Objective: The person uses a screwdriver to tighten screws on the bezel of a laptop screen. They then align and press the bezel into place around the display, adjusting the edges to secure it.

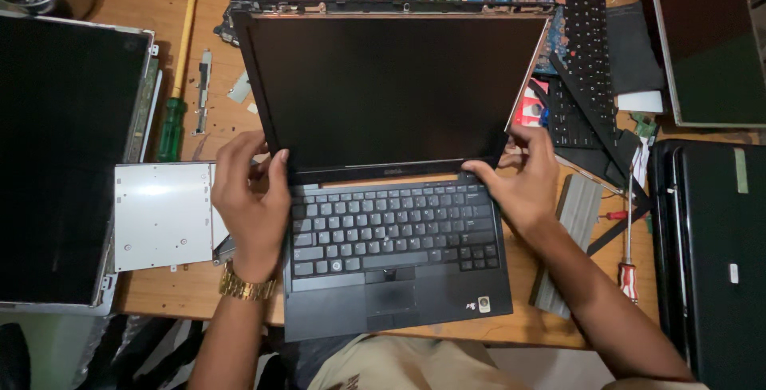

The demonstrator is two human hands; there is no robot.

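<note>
My left hand [251, 198] and right hand [519, 179] both pinch the laptop's screen bezel [375, 172] at its lower corners, seven and four o'clock. Uneven prying could, I judge, snap its clips or crack the panel [391, 87].

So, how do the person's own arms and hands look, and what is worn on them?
Both forearms are bare, with no sleeves or gloves in view. The left hand has a gold-coloured metal link watch band around its wrist. The right hand shows no band, and I can make out no ring on either hand.
</note>
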